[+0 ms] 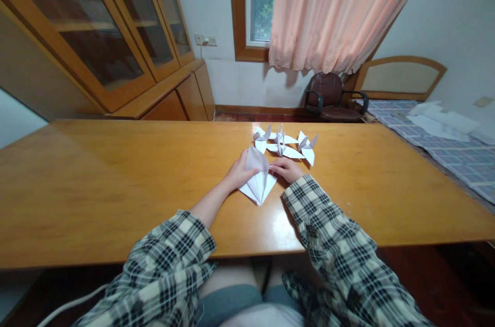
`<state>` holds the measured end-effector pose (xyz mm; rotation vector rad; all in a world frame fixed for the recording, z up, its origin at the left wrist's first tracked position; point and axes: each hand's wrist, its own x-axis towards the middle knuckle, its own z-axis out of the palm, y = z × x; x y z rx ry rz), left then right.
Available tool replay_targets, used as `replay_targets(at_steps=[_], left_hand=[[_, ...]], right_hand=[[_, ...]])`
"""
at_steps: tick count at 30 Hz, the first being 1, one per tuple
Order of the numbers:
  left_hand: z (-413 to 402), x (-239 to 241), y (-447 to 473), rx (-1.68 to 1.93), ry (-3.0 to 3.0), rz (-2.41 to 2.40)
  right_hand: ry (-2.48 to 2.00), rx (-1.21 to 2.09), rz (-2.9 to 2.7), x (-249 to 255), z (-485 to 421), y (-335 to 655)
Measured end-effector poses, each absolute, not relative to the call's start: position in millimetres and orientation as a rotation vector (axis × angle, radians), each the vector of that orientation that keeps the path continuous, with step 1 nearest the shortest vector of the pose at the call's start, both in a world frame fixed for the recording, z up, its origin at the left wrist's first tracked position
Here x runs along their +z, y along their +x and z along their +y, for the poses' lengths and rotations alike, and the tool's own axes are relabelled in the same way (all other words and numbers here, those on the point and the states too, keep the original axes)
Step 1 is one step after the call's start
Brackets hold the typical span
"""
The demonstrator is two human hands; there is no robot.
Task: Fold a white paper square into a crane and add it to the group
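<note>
A partly folded sheet of white paper (260, 185) lies on the wooden table in front of me, its lower point toward me and an upper flap raised. My left hand (240, 171) grips its left side, thumb on top of the flap. At the right edge, my right hand (285, 168) pinches the paper between closed fingertips. Just beyond my hands stand several folded white paper cranes (281, 147), set close together. The fingers under the paper are hidden.
The wooden table (116, 187) extends widely to both sides. Behind it are a glass-door cabinet (116, 22), a dark office chair (328, 95) and a pink curtain (332, 12). A bed (436, 146) with white sheets of paper on it stands at the right.
</note>
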<state>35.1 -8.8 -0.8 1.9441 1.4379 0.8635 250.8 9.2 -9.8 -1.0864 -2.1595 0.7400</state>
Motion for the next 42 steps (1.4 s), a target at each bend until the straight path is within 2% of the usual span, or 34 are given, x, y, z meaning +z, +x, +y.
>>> replay_targets(at_steps=[13,27,37,42], left_hand=[[-8.4,-2.5,37.5,0.844,1.978,1.411],[-7.5,-1.4,36.7,0.827,2.017,1.377],[-6.8,-3.9,34.9,0.823,2.012,1.369],[-6.4,-5.2,35.4,0.856,2.015,1.375]], right_hand=[[-0.953,0.547,-2.310,-22.0,17.2,252.8],[-1.042,0.406,-2.424,-15.0,12.4,247.1],[-1.091,0.653,-2.183,-5.0,8.4,241.1],[-1.094,0.570,-2.147,-1.2,5.0,237.5]])
